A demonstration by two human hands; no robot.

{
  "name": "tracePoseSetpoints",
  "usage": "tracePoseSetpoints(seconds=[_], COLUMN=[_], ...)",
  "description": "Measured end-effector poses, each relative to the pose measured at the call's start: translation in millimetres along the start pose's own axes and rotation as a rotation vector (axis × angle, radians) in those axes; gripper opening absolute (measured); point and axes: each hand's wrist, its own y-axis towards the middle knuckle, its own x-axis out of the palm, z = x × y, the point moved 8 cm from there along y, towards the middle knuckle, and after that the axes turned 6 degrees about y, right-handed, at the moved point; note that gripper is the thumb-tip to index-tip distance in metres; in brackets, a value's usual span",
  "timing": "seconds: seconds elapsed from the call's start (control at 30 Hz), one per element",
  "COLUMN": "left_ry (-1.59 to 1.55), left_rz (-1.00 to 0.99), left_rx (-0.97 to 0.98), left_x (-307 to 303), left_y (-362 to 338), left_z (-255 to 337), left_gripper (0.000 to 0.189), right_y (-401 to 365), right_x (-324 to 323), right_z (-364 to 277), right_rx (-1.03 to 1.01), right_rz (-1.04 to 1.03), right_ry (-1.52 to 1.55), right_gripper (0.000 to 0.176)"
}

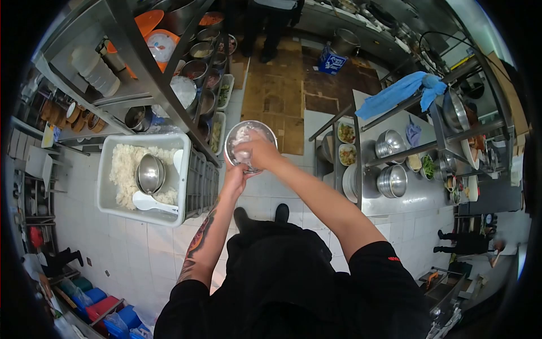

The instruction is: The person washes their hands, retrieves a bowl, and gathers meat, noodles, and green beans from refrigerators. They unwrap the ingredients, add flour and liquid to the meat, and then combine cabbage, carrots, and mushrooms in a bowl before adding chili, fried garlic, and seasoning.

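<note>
The person's left hand (237,174) is curling around the near edge of a metal bowl (272,134), thumb at the rim, and is holding it up over the tiled floor (265,195). The right hand (257,150) is reaching down into the bowl, touching pale, wet-looking contents (241,135); its fingertips are partly hiding, so how far they are closing, or on what, cannot be told. The bowl is hanging in front of the body with only the left hand visibly supporting it from outside, so a hard push by the right hand could tip it, and a slick rim could slip. Pieces could then spill onto the tiles or the cardboard (271,101) lying beyond. To the left, a tub (103,186) of rice (125,169) is standing uncovered; drips could fall in if the bowl were swinging that way.
</note>
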Motion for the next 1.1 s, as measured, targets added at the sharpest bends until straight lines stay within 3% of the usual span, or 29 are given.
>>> tracePoseSetpoints(seconds=[0.07, 0.1, 0.17, 0.2, 0.23, 0.3, 0.33, 0.37, 0.43, 0.47, 0.57, 0.6, 0.63, 0.7, 0.83, 0.87, 0.9, 0.97, 1.0, 1.1], left_ry=[-0.011, -0.012, 0.032, 0.046, 0.048, 0.051, 0.017, 0.020, 0.044, 0.043, 0.116, 0.085, 0.051, 0.057, 0.145, 0.127, 0.110, 0.127, 0.135, 0.161], left_rz=[-0.013, -0.013, -0.047, -0.024, -0.028, -0.028, -0.057, -0.057, -0.079, -0.080, -0.021, -0.038, -0.055, -0.100, -0.225, -0.234, -0.238, -0.277, -0.275, -0.301], left_rx=[0.035, 0.033, 0.079, 0.060, 0.061, 0.037, 0.009, 0.006, 0.021, 0.018, -0.017, -0.023, -0.031, -0.038, -0.049, -0.096, -0.143, -0.171, -0.157, -0.131], left_x=[-8, -8, -1, 13, 18, 21, 18, 18, 20, 21, 14, 6, 0, 6, 45, 49, 55, 72, 84, 127], left_y=[0, 1, 7, -2, -4, -11, -11, -11, -11, -9, -1, 1, 3, -2, -14, -21, -29, -44, -50, -64], left_z=[8, 4, -1, 3, 8, 5, 1, 0, 0, 0, -1, 0, -1, -1, -14, -21, -29, -43, -51, -77], left_gripper=[0.097, 0.097, 0.099, 0.100, 0.100, 0.101, 0.102, 0.102, 0.102, 0.102, 0.100, 0.102, 0.103, 0.103, 0.101, 0.099, 0.097, 0.096, 0.097, 0.099], right_y=[7, 6, 3, 8, 7, -2, -5, -7, -6, -6, -15, -12, -8, -7, -43, -55, -70, -95, -108, -153], right_x=[-5, -2, 27, 37, 47, 34, 38, 31, 12, 9, 30, 35, 34, 22, 30, 25, 7, -34, -50, -78], right_z=[14, 16, 32, 34, 44, 36, 40, 43, 24, 21, 17, 26, 44, 68, 68, 70, 67, 50, 54, 53], right_rx=[0.074, 0.075, 0.462, 0.436, 0.435, 0.470, 0.321, 0.325, 0.096, 0.105, 0.112, 0.020, 0.033, 0.249, 0.445, 0.443, 0.457, 0.276, 0.187, 0.214], right_rz=[0.005, 0.004, -0.042, 0.112, 0.117, 0.045, 0.102, 0.103, -0.014, 0.057, 0.000, -0.059, -0.054, -0.040, -0.016, 0.009, 0.029, -0.003, 0.146, 0.301], right_ry=[0.434, 0.434, 1.195, 1.146, 1.146, 0.788, 0.483, 0.485, -0.069, -0.146, -0.024, 0.267, 0.269, 0.916, 0.972, 0.777, 0.776, 0.095, -0.032, -0.240], right_gripper=[0.066, 0.066, 0.070, 0.071, 0.071, 0.067, 0.059, 0.059, 0.056, 0.051, 0.058, 0.070, 0.070, 0.077, 0.081, 0.069, 0.069, 0.050, 0.037, 0.032])
